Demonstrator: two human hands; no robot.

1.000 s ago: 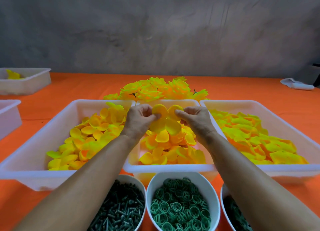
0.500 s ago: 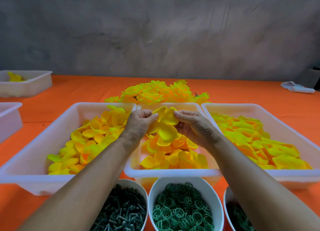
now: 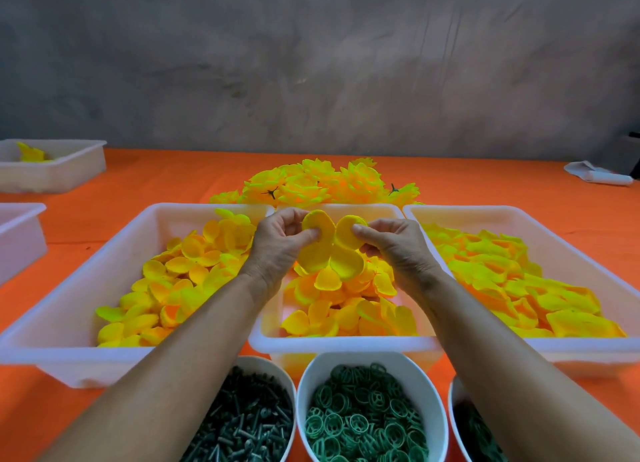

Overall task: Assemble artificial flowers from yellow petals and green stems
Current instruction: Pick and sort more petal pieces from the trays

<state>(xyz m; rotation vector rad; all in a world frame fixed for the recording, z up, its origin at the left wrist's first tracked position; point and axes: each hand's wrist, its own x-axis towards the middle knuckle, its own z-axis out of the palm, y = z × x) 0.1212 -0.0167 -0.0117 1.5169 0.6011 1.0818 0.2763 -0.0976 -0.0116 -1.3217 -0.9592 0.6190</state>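
Since half a second ago the petal cluster (image 3: 329, 250) has been spread flat again, its lobes opened toward the camera where they were folded together between the fingers. The left hand (image 3: 277, 245) pinches the upper left lobe with thumb in front and curled fingers behind; the right hand (image 3: 398, 248) pinches the upper right lobe the same way, so both hands hold the one cluster between them. It hangs above the far half of the middle tray (image 3: 343, 344), which is heaped with loose yellow-orange petals. The left tray (image 3: 69, 354) holds more rounded yellow petals, and the right tray (image 3: 588, 352) holds flatter, greener-yellow ones. Behind the trays a pile of finished flowers (image 3: 318, 182) lies on the orange desk (image 3: 156, 181). At the near edge stand three white bowls: the left bowl (image 3: 277, 371) with dark green stems, the centre bowl (image 3: 415, 368) with green rings, and a right bowl (image 3: 453, 402) mostly hidden by the right forearm. Two more white trays (image 3: 59, 174) sit at the far left, and a white bundle (image 3: 599, 174) lies at the far right.
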